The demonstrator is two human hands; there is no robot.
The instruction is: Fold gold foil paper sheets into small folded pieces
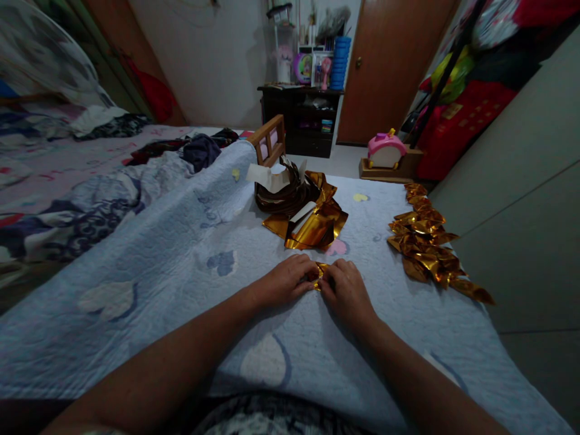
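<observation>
Between my two hands is a small piece of gold foil paper (321, 267), pinched from both sides just above the quilt. My left hand (290, 279) grips its left side with curled fingers. On the opposite side, my right hand (348, 287) is closed on the same piece, and fingers hide most of it. Beyond the hands lie loose gold foil sheets (312, 229), beside a curled stack of dark brown-edged paper (283, 196) with white paper on top. Several folded gold foil pieces (426, 241) are heaped along the right edge of the bed.
A light blue quilt (181, 308) with heart patterns covers the bed. A low wooden rail (272, 142) stands at its far end. Rumpled bedding (113, 187) lies to the left. A pale cabinet (521, 229) borders the right side, and a pink toy (386, 151) sits beyond the bed.
</observation>
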